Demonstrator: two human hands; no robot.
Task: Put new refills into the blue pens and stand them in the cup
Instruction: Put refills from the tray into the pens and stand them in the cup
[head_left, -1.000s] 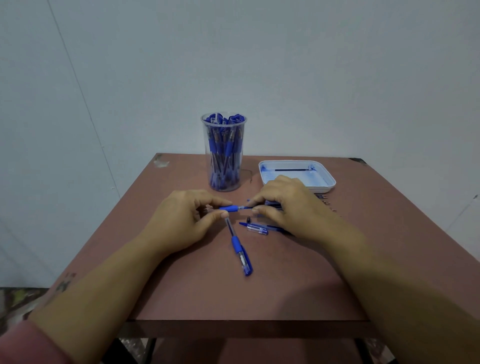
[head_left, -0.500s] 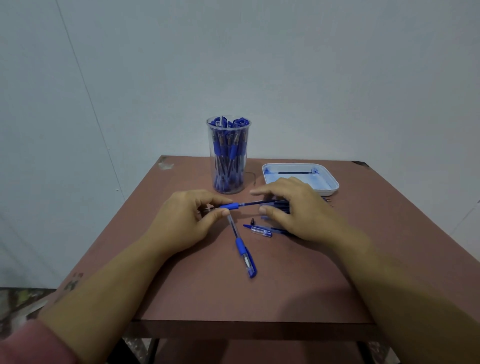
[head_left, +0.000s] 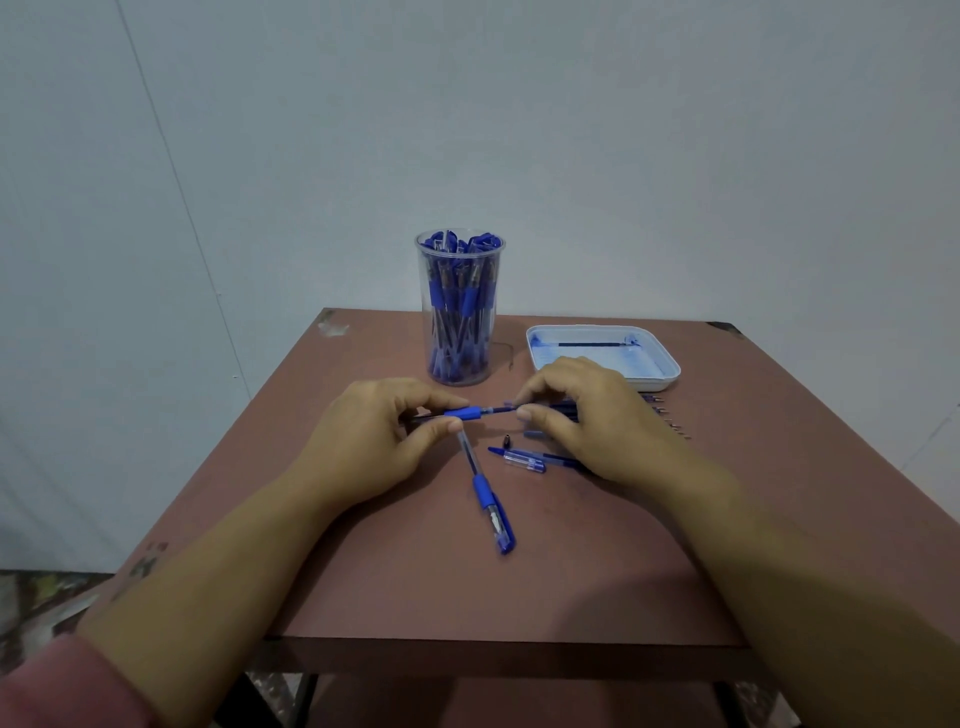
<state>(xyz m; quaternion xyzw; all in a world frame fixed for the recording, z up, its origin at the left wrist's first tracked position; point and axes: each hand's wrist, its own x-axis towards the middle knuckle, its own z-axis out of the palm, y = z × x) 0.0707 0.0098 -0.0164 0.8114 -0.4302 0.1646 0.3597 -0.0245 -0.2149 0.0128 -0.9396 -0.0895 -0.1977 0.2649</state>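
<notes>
Brown table (head_left: 571, 582), pale wall behind. The left hand (head_left: 363, 436) pinches a blue pen (head_left: 470, 413) by its rubber sleeve, and the right hand (head_left: 587, 415) pinches its thin far end. The cup (head_left: 460, 312) stands beyond both grips. A second pen (head_left: 485, 499) lies just below the left thumb, with a white tray (head_left: 670, 369) behind the right hand.

No text, label, brand or number reads anywhere in view. Pen on the table (head_left: 488, 499), clear cup (head_left: 460, 312), white tray (head_left: 670, 375): any print too small and blurred to make out.
</notes>
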